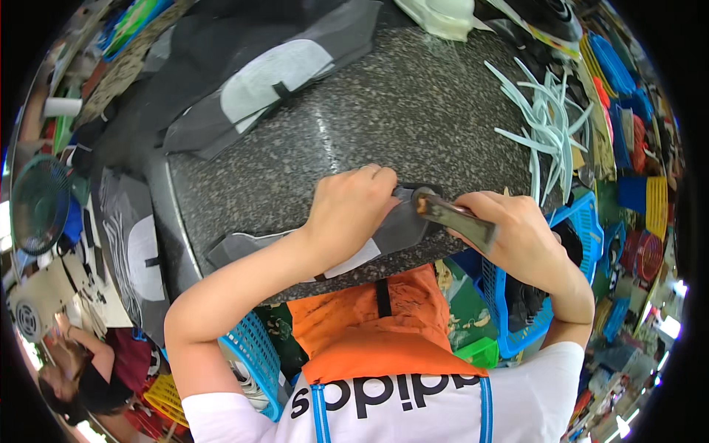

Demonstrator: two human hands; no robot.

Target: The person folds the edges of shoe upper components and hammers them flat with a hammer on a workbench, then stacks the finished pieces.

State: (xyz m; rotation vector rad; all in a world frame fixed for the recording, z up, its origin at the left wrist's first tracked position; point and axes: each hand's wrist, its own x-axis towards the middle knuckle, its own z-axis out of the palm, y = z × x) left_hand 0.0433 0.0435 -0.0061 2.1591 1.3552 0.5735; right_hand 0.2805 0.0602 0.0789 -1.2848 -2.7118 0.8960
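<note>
At the near edge of the speckled dark stone worktop point(354, 96), a dark grey fabric piece with a pale patch point(356, 260) lies partly under my left forearm. My left hand point(353, 203) is closed, its fingertips pinching the right end of that piece. My right hand point(509, 232) grips a hammer point(461, 221) with a worn metal head, whose broad end points toward me. The head is over the fabric's right end, close to my left fingertips. Most of the hammer's handle is out of sight, and my right fingers are partly hidden.
Pale blue strips point(548, 122) lie heaped at the right. More dark fabric pieces with white patches point(277, 77) are at the far left. A whitish container point(443, 16) stands at the back. Blue baskets point(509, 325) flank my orange apron point(399, 354). Another person point(92, 369) sits at left.
</note>
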